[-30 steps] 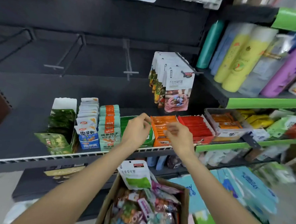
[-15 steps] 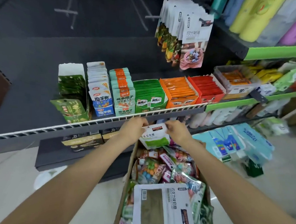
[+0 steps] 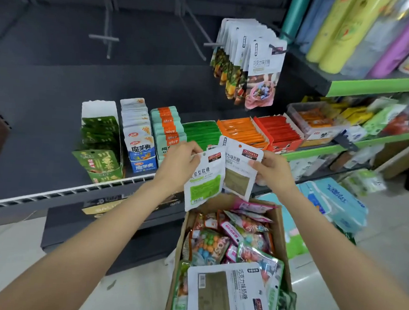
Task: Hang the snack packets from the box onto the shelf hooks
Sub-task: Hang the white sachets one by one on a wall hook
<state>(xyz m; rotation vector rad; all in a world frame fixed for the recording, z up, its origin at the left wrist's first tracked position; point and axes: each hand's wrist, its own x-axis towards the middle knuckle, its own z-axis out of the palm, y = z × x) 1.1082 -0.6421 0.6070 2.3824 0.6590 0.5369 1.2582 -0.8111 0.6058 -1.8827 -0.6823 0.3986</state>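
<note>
Hands side by side above an open cardboard box (image 3: 281, 233) crammed with snack packets. Left hand (image 3: 179, 164) pinching the top corner of a white packet with a green panel (image 3: 204, 181); right hand (image 3: 273, 171) gripping the edge of a white packet with an olive panel (image 3: 239, 173), partly behind the first. Higher up, bare shelf hooks (image 3: 105, 37) beside a hook full of hanging packets (image 3: 250, 61).
</note>
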